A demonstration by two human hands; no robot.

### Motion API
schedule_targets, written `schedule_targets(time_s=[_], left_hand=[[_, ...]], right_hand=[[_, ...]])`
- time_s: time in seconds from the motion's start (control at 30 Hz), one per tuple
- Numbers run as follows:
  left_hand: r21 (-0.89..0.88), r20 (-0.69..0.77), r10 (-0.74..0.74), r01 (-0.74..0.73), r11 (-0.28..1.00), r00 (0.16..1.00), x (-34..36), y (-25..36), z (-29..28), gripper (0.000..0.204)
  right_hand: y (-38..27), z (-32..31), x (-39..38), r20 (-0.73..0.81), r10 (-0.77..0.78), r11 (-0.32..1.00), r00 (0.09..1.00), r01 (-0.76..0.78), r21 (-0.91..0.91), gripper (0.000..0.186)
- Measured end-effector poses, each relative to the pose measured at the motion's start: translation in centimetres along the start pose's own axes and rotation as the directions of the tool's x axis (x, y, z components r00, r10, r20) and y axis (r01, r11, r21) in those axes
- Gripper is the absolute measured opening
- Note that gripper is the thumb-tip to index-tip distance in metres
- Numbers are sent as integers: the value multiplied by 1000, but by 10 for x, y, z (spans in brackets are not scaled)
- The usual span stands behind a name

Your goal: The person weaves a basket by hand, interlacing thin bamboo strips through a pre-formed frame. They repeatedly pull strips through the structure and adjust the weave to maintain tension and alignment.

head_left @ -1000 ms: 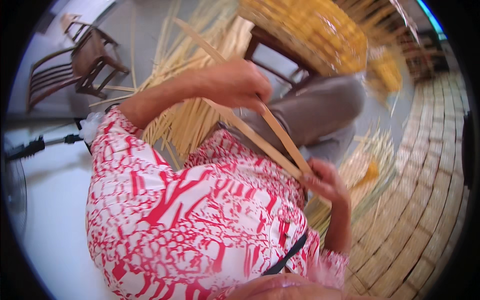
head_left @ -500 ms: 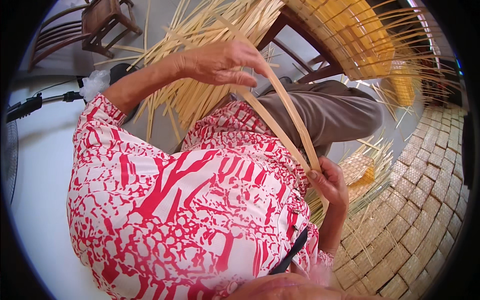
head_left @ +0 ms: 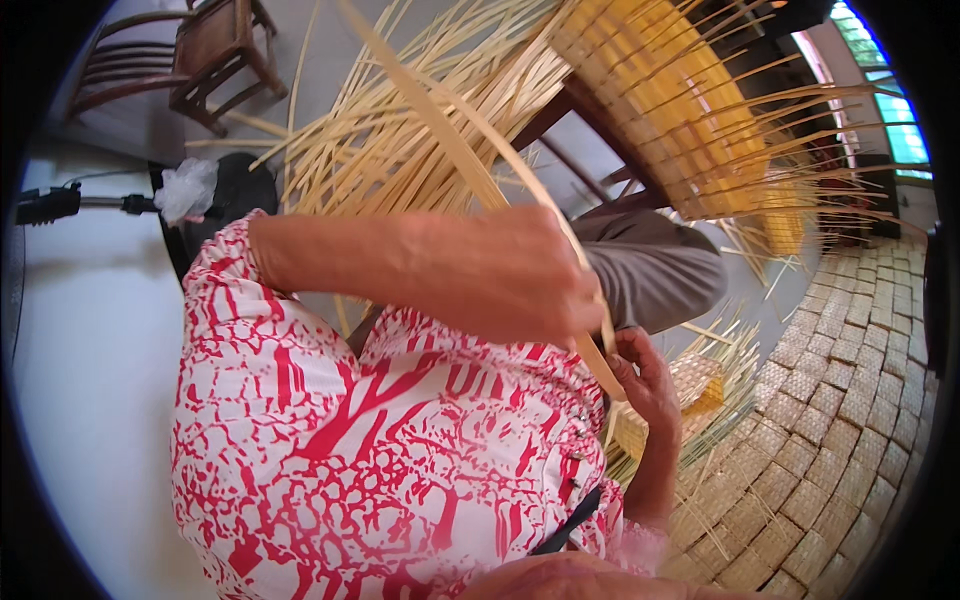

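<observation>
Two long pale bamboo strips run from the top of the view down past my left hand to my right hand. My left hand is closed on them, a short way up from their lower ends, its back toward me and its fingertips hidden. My right hand pinches the strips near those ends, thumb against fingers. The strips lie apart above my left hand and come close together below it. Both hands are over my lap, in front of my red-and-white shirt and above the grey trousers.
A heap of loose bamboo strips covers the floor ahead. A large yellow woven basket with long unwoven stakes rests on a dark wooden stand. Stacked woven squares fill the right side. A wooden chair stands far left.
My left hand has moved down and right along the strips, closing in on my right hand. The view has shifted slightly, and my right hand stays on the strips.
</observation>
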State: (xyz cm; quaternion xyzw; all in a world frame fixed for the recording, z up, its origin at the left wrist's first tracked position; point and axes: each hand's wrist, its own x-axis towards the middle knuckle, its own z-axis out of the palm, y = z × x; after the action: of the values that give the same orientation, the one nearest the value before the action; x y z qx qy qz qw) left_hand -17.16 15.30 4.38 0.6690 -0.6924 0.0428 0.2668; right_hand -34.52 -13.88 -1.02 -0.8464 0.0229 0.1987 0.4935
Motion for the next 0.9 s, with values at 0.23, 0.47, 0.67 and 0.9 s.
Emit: schedule_targets(time_s=[0.23, 0.47, 0.67, 0.9], left_hand=[[120, -31, 162, -157, 980, 986, 91, -30, 19, 27], [266, -171, 132, -83, 960, 976, 156, -131, 59, 39], [256, -117, -40, 69, 964, 992, 149, -212, 63, 45], [316, -138, -113, 152, 936, 984, 118, -261, 85, 36]], right_hand=[[-42, -39, -49, -274, 111, 974, 955, -50, 221, 19], [28, -147, -77, -518, 178, 981, 837, -193, 24, 17], [84, -190, -93, -571, 259, 953, 779, -302, 19, 26], [71, -196, -73, -656, -45, 597, 754, -506, -622, 50]])
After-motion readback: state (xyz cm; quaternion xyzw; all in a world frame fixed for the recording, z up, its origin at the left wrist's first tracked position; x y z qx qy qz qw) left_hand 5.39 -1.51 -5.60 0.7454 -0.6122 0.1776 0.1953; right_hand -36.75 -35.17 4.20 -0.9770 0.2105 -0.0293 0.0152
